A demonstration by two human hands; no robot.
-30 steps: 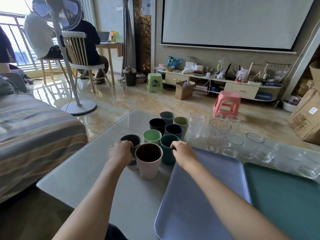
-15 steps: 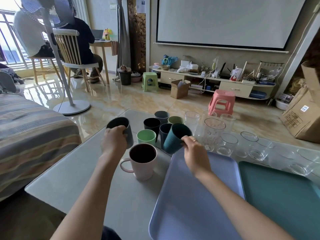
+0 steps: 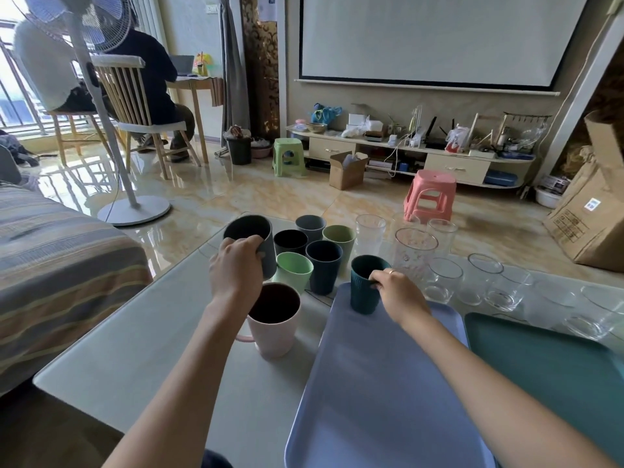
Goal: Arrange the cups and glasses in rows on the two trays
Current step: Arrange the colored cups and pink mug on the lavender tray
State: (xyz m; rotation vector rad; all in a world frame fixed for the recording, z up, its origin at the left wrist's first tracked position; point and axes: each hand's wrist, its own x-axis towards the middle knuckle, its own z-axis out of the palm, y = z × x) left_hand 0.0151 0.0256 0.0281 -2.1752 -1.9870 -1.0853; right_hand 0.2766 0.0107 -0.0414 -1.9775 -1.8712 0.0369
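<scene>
A person's right hand (image 3: 400, 297) closes around a ribbed teal plastic cup (image 3: 365, 287) at the far-left corner of the lilac rectangular tray (image 3: 381, 393), while the left hand (image 3: 236, 268) grips a dark grey plastic cup (image 3: 251, 239) raised left of it. Both look light and rigid, best gripped around the wall.

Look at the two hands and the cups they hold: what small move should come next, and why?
Probably the right hand lets go of the teal cup, which seems to stand upright at the far left corner of the lilac tray, starting a row. The left hand holds the dark grey cup lifted above the table; that cup would likely go beside it.
</scene>
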